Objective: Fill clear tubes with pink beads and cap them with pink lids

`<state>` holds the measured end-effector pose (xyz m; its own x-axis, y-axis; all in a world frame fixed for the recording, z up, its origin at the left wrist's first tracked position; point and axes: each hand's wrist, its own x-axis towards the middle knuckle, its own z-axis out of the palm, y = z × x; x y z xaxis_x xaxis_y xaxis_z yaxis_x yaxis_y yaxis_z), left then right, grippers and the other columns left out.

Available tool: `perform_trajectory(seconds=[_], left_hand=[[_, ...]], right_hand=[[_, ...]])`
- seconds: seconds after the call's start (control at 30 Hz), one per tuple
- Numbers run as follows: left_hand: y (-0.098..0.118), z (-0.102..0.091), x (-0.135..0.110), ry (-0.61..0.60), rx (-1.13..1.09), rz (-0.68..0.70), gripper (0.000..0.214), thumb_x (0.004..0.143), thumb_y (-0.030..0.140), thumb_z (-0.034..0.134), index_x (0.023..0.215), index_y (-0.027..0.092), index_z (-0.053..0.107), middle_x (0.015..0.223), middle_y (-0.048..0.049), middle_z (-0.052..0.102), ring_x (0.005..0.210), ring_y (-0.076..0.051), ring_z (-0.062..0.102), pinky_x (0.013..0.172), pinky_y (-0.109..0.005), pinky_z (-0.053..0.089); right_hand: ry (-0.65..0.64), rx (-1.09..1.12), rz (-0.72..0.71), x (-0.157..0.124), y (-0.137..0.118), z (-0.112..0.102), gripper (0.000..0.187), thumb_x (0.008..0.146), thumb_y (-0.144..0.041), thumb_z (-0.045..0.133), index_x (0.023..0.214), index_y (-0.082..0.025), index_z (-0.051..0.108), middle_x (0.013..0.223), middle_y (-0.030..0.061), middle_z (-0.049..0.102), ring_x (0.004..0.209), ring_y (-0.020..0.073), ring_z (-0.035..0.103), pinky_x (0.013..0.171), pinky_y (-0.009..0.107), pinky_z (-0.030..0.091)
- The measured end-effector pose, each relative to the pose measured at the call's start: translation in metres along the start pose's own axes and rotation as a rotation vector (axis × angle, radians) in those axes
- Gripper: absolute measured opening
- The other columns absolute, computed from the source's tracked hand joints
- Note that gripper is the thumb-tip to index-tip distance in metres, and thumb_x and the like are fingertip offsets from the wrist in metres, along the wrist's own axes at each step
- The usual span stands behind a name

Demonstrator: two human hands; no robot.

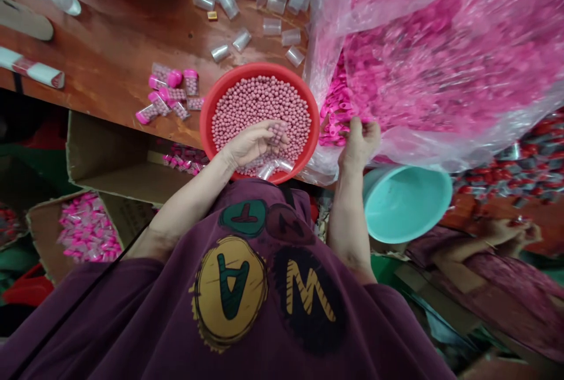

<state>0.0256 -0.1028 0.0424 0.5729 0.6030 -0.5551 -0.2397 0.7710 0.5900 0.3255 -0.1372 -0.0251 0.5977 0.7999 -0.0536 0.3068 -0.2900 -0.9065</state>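
Over a red basin of small pink beads, my left hand curls around a clear plastic vial with beads in it. Several more clear vials lie on the beads at the basin's near side. My right hand is to the right of the basin, at the edge of a heap of pink plastic caps in an open clear bag. Its thumb and fingers are closed at a pink cap, which is mostly hidden by the fingertips.
Empty clear vials lie at the back of the wooden table. Filled, pink-capped vials are left of the basin. Cardboard boxes stand below the edge. A turquoise basin and another person's hands are at right.
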Motion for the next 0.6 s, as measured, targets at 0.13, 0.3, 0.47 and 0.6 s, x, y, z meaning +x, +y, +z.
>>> perform_trajectory(seconds=[0.13,0.3,0.47,0.6], left_hand=[[-0.001,0.001,0.004,0.049,0.042,0.023,0.042,0.105,0.055,0.059,0.110,0.018,0.078,0.094,-0.0118,0.081,0.093,-0.025,0.081,0.077,-0.036,0.067],[-0.004,-0.009,0.002,0.159,0.129,0.111,0.063,0.104,0.078,0.054,0.112,0.021,0.080,0.096,-0.0127,0.081,0.101,-0.029,0.082,0.070,-0.035,0.065],[-0.012,-0.035,-0.008,0.290,0.179,0.097,0.059,0.100,0.078,0.061,0.110,0.023,0.080,0.090,-0.0112,0.079,0.090,-0.026,0.080,0.073,-0.037,0.063],[-0.019,-0.046,-0.009,0.314,0.155,0.070,0.054,0.096,0.075,0.068,0.105,0.023,0.080,0.084,-0.0096,0.077,0.081,-0.025,0.078,0.073,-0.039,0.062]], right_hand=[[-0.188,0.276,0.107,-0.034,-0.035,0.036,0.043,0.098,-0.069,0.067,0.107,-0.030,0.051,0.093,0.0008,0.072,0.078,0.0198,0.076,0.066,0.035,0.066],[-0.499,0.072,0.255,-0.065,-0.043,0.067,0.045,0.093,-0.069,0.072,0.102,-0.026,0.059,0.072,-0.0022,0.067,0.061,0.0193,0.066,0.057,0.033,0.060],[-0.377,-0.396,-0.177,-0.063,-0.041,0.065,0.026,0.103,-0.039,0.056,0.120,-0.020,0.064,0.092,0.0071,0.072,0.090,0.0282,0.071,0.094,0.051,0.063],[-0.621,-0.567,-0.484,-0.062,-0.058,0.086,0.035,0.102,-0.028,0.057,0.134,-0.017,0.067,0.139,0.0201,0.067,0.132,0.0386,0.060,0.117,0.064,0.050]])
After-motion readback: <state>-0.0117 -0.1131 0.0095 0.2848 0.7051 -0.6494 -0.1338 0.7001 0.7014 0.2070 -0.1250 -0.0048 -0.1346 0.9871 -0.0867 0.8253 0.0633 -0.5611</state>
